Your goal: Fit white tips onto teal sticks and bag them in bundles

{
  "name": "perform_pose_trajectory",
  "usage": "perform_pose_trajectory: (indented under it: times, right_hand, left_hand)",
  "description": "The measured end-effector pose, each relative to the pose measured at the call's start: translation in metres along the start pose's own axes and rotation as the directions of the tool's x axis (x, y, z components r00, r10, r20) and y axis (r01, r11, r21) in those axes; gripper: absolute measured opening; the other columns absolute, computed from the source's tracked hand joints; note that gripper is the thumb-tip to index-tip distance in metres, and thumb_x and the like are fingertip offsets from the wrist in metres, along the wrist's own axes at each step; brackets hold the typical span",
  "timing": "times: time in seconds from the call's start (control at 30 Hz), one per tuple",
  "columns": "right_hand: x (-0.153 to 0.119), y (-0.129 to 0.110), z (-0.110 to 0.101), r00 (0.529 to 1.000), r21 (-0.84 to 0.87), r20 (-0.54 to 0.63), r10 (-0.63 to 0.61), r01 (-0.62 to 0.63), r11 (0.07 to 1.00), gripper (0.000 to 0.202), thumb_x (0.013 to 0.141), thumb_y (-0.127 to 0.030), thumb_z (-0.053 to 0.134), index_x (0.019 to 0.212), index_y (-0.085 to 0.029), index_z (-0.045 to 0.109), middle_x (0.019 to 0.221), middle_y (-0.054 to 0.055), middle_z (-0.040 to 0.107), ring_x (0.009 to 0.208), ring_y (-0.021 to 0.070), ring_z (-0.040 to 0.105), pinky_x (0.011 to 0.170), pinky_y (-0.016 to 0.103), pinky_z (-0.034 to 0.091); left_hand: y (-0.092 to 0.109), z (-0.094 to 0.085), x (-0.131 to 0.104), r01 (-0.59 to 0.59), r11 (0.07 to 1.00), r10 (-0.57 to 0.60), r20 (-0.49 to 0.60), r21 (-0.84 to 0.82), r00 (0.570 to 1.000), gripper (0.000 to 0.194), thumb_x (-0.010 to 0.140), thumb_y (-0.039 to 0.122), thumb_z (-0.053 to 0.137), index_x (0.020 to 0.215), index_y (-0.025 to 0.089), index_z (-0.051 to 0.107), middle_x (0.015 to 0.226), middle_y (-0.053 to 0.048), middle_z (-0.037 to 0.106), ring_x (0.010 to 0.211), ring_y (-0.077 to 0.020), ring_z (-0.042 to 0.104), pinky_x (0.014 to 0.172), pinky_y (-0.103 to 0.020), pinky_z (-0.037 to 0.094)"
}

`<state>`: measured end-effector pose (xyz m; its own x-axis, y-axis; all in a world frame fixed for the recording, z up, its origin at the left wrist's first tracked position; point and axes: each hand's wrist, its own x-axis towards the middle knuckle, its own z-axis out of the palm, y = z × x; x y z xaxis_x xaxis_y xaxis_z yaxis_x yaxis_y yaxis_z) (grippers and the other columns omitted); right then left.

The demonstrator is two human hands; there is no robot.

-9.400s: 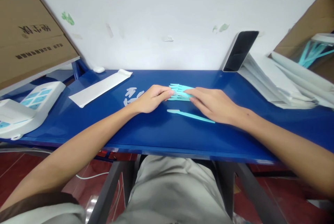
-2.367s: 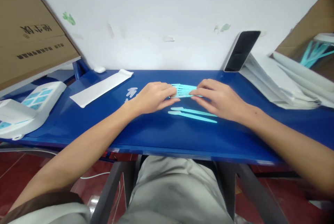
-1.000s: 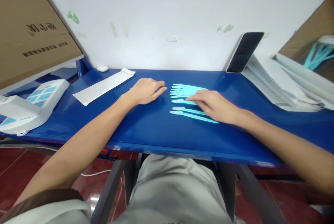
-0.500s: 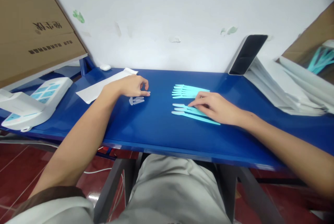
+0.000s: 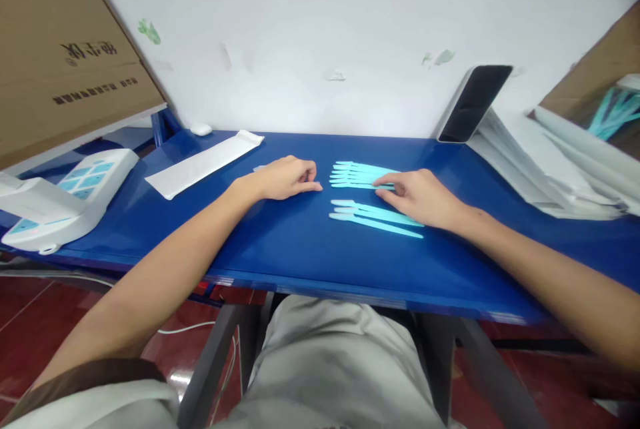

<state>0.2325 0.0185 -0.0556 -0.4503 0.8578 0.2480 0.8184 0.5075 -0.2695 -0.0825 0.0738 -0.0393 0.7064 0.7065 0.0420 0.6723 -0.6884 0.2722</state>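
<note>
Turquoise eyebrow razors lie on the blue table in two groups. Several in the far group (image 5: pixel 353 172) are side by side, and 3 in the near group (image 5: pixel 377 217) are slightly fanned. My right hand (image 5: pixel 417 195) has its thumb and forefinger closed around the handle of the nearest razor in the far group. Just left of the razor heads, my left hand (image 5: pixel 287 179) hovers with fingers curled and thumb against them; whatever is in that pinch is too small to make out. Behind its knuckles a bit of a clear plastic cap (image 5: pixel 259 168) shows, the other caps hidden.
A white paper sleeve (image 5: pixel 205 163) lies at the left, beyond it a white rounded object (image 5: pixel 201 129). A white device with blue panels (image 5: pixel 95 179) stands far left by a cardboard box (image 5: pixel 75 35). At right, a phone (image 5: pixel 475 105) leans near stacked white packets (image 5: pixel 545 169).
My left hand has moved right, from the clear caps to beside the razor heads. My right hand has shifted slightly from the near group to the far group's closest razor.
</note>
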Motion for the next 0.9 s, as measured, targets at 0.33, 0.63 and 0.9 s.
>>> perform_pose_trajectory:
  times: [0.33,0.63,0.9]
  right_hand:
    - [0.002,0.007,-0.002,0.997,0.066,0.015,-0.08,0.079,0.995,0.031,0.094,-0.039,0.058,0.102,-0.019,0.081,0.078,0.006,0.063,0.068,0.0189,0.059,0.068,0.033,0.044]
    - [0.002,0.01,0.003,0.981,0.058,-0.152,-0.117,0.127,0.99,0.018,0.095,-0.034,0.054,0.09,-0.021,0.066,0.096,0.009,0.068,0.088,0.0248,0.061,0.083,0.04,0.046]
    - [0.0,0.007,0.003,0.985,0.183,-0.158,-0.076,0.104,0.978,0.014,0.098,-0.03,0.048,0.107,-0.021,0.055,0.091,0.006,0.069,0.078,0.0215,0.064,0.075,0.034,0.047]
  left_hand:
    - [0.011,0.002,0.001,-0.061,0.992,0.072,-0.096,0.115,0.993,0.03,0.102,0.048,0.053,0.099,0.02,0.063,0.066,0.0,0.062,0.057,-0.0163,0.052,0.06,-0.029,0.029]
    - [0.014,0.003,0.001,-0.125,0.982,0.154,-0.213,0.143,0.965,0.026,0.107,0.041,0.043,0.106,0.019,0.058,0.078,-0.002,0.066,0.066,-0.0174,0.058,0.064,-0.03,0.036]
    - [0.006,0.012,0.004,-0.23,0.963,0.261,-0.284,0.14,0.923,0.014,0.102,0.03,0.054,0.094,0.02,0.06,0.089,-0.004,0.069,0.079,-0.0184,0.063,0.07,-0.03,0.043]
